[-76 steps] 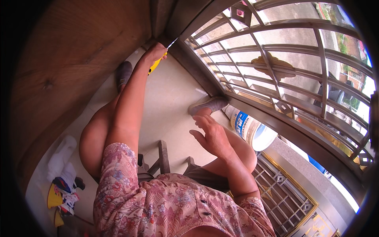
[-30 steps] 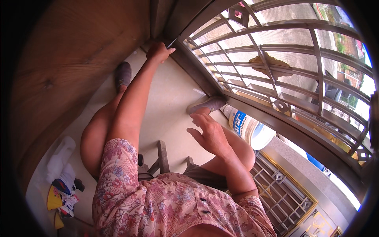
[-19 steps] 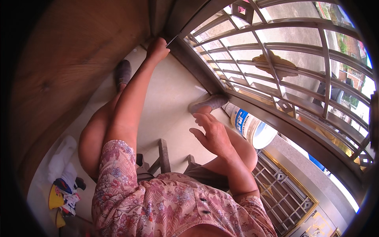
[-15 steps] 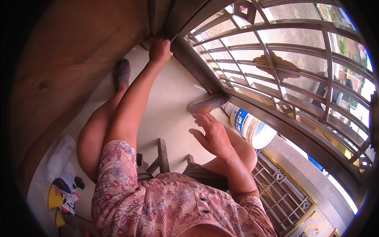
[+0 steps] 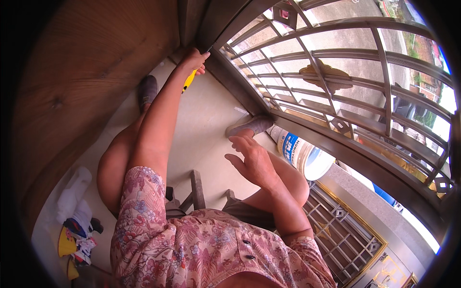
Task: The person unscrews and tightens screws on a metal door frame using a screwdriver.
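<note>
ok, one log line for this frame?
left hand: grips yellow-handled tool at metal frame corner | right hand: open, empty, above knee | white bucket by grille

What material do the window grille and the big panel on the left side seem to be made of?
The grey window grille looks like brushed metal, perhaps stainless steel: its bars carry dull streaks of reflected light. The large brown panel looks like varnished wood, showing grain lines and a knot; it could be a veneer.

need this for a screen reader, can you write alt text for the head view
Seen from above, a seated person's left hand presses a yellow-handled tool into the corner where a wooden door meets a metal window grille. The right hand hovers open above the knee, near a white bucket.
</note>
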